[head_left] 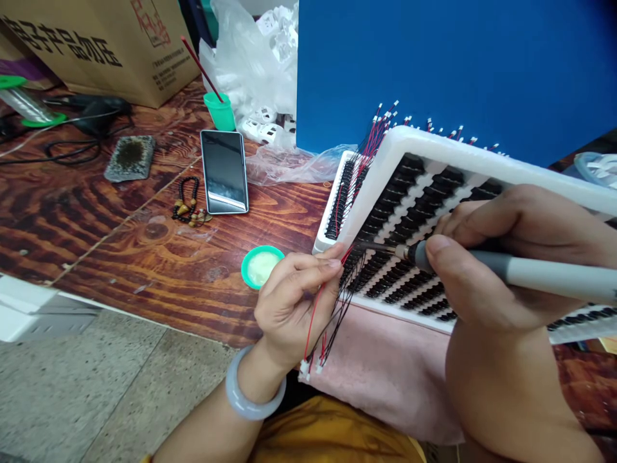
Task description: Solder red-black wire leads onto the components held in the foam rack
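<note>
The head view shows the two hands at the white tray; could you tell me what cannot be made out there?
- Soldering iron: rear end cut off by the right frame edge.
- White tray: right part hidden by the right hand and the frame edge.
- Wires: upper ends hidden by the left hand fingers.

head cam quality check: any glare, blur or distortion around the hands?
Head view: glare streak on the phone screen; wide-angle bending toward the edges; right hand and soldering iron large and slightly soft up close; left hand and wires fairly sharp; lighting even, shadows soft.
</note>
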Available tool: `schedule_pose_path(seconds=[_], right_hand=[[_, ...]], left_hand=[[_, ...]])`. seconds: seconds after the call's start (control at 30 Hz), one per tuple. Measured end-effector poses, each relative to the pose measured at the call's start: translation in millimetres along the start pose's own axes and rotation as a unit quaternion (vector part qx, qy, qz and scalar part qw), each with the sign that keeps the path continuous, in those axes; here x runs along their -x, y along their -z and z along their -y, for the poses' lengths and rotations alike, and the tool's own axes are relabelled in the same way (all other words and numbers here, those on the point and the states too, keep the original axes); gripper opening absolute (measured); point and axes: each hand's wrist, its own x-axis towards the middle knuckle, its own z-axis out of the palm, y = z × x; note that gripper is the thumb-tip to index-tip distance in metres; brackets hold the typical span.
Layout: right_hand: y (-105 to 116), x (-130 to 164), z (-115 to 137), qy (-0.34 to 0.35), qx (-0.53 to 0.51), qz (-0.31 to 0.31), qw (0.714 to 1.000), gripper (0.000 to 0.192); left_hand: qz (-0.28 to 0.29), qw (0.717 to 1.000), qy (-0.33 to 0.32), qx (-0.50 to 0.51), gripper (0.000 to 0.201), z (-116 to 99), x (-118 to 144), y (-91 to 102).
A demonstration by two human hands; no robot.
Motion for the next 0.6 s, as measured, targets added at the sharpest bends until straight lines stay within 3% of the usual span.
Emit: schedule_pose_path(seconds=[0.13,0.27,0.6], right_hand=[[1.9,-8.2,0.4,0.064,0.033,0.029,0.997,0.026],[2.1,-10.1,-1.6,0.062,0.027,0.031,0.997,0.023],[0.0,-7.4,-13.4,0.081,-0.059,-0.033,0.994,0.020]], left_hand=[[-0.001,1.000,-0.001,-0.005,0.038,0.1,-0.7,-0.1],[-0.002,1.000,-0.002,-0.005,0.038,-0.4,-1.1,-0.4],[0.000,1.000,-0.001,-0.001,0.037,-1.2,-1.9,-0.9]])
